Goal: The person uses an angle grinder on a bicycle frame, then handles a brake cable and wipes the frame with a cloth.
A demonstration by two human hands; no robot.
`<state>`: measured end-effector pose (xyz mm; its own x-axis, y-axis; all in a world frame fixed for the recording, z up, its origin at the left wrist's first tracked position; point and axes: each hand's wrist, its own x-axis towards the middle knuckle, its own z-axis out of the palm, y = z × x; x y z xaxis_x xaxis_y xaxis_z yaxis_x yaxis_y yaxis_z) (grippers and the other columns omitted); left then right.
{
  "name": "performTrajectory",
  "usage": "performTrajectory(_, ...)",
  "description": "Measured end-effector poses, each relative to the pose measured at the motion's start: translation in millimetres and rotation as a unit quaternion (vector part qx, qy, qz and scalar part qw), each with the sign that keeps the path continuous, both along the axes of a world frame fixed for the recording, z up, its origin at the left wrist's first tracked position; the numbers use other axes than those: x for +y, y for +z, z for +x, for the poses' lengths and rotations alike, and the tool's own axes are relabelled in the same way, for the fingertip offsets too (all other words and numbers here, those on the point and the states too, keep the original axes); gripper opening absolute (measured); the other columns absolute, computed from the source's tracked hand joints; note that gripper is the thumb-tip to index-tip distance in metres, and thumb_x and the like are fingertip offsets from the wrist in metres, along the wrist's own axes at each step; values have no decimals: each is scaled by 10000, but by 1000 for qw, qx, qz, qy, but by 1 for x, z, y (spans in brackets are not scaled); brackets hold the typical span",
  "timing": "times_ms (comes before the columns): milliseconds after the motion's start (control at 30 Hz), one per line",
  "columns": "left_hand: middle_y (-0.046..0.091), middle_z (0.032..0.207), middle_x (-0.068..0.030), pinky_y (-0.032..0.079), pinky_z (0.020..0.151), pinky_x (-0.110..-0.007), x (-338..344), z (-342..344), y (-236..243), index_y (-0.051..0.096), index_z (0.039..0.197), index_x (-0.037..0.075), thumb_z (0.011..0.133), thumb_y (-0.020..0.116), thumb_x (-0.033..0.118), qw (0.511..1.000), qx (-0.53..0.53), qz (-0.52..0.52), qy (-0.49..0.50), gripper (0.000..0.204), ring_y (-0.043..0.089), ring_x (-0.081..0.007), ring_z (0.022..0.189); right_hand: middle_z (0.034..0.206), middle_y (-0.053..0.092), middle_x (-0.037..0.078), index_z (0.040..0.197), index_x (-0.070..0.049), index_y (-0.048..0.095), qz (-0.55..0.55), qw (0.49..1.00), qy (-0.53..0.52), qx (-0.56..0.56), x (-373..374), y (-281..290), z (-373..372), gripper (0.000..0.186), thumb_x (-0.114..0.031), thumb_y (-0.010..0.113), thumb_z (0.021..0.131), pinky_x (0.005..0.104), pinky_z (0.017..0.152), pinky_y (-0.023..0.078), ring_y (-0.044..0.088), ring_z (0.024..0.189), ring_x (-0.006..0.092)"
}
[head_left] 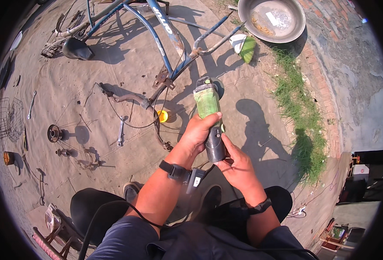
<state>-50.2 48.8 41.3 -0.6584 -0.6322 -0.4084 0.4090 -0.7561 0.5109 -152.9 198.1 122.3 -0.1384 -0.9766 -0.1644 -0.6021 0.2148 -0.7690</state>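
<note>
My left hand [196,132] is closed round the middle of a green and black angle grinder [206,102], held head forward at the centre of the view. My right hand [237,164] is closed on the black lower end of the same tool, its fingers along the side and under the end. The grinder's disc is mostly hidden behind its head. Beyond it stands a blue bicycle frame [161,47] with rusty joints, and a yellow round container [163,116] sits to the left of the tool.
Wrenches [121,130], a hub [55,133], a wire basket [3,117] and a black saddle [77,49] lie at the left. A metal basin [253,34], a green-and-white object [243,47], grass [297,121] and a wall [358,86] line the right.
</note>
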Motion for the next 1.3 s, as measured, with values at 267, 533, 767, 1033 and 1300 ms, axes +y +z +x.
performTrajectory(267,674,864,-55,540,652,-324,4,-2,-1,635,1062,13,889,792,192,996,-37,-78,18,295,647,-151,711,1207,653,70,1466,-28,475,119,929,-123,-327,-3,-6,-3,656,-66,768,880,344,929,529,655,1081,168)
performTrajectory(533,668,947,-63,542,723,-327,16,-4,3,608,1120,-1,848,827,253,984,-46,-151,-77,432,641,-143,822,1036,698,73,1218,-18,632,158,832,-233,-478,-9,-40,6,396,-117,802,874,344,793,560,696,860,202)
performTrajectory(767,682,1008,-89,548,767,-330,17,-9,-2,584,1215,-23,885,819,333,991,-33,-113,-70,539,657,-155,875,915,672,45,1119,-20,626,71,889,-256,-374,-13,-63,7,325,-58,755,822,316,684,541,659,751,170)
performTrajectory(1033,706,1131,-141,536,809,-352,23,-5,-43,598,1289,-43,1019,649,423,975,-215,-53,-25,541,694,-221,970,878,651,19,1088,-25,637,62,922,-302,-235,-44,-72,-14,318,-53,762,797,309,655,511,613,725,119)
performTrajectory(1300,711,1089,-140,544,754,-323,6,22,-50,584,1235,-24,1026,622,300,960,-276,-56,-7,387,718,-206,921,829,649,24,968,-50,608,113,893,-423,-108,-53,-123,-60,335,-166,832,747,297,635,468,585,705,101)
